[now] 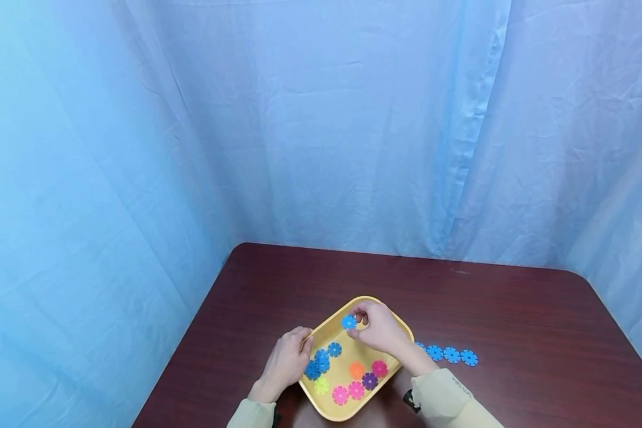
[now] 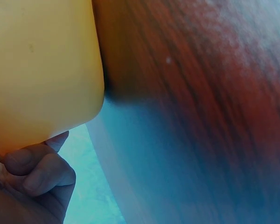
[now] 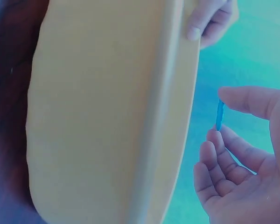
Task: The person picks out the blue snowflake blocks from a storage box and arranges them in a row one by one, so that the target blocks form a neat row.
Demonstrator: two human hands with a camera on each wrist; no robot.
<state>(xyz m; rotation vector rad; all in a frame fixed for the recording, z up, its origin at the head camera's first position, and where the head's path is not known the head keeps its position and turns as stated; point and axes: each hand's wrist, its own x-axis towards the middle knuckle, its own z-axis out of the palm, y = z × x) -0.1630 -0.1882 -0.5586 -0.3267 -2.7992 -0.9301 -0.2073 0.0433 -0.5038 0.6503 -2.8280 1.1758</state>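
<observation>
My right hand (image 1: pixel 381 328) pinches a blue notched plastic disc (image 1: pixel 349 322) between thumb and fingertips above a yellow tray (image 1: pixel 336 412). The right wrist view shows that blue disc (image 3: pixel 220 115) edge-on between the thumb and a finger. My left hand (image 1: pixel 289 359) grips the tray's left rim. In the left wrist view its curled fingers (image 2: pixel 49 173) lie against the tray's edge. Inside the tray are several blue discs (image 1: pixel 322 362), a yellow-green disc (image 1: pixel 321 386), an orange disc (image 1: pixel 356 370), a purple disc (image 1: pixel 370 381) and pink discs (image 1: pixel 340 395).
A row of blue discs (image 1: pixel 452 355) lies on the dark red-brown table (image 1: pixel 524 321) right of the tray, its near end partly hidden by the right forearm. Pale blue curtains (image 1: pixel 321 131) hang behind the table and at its sides.
</observation>
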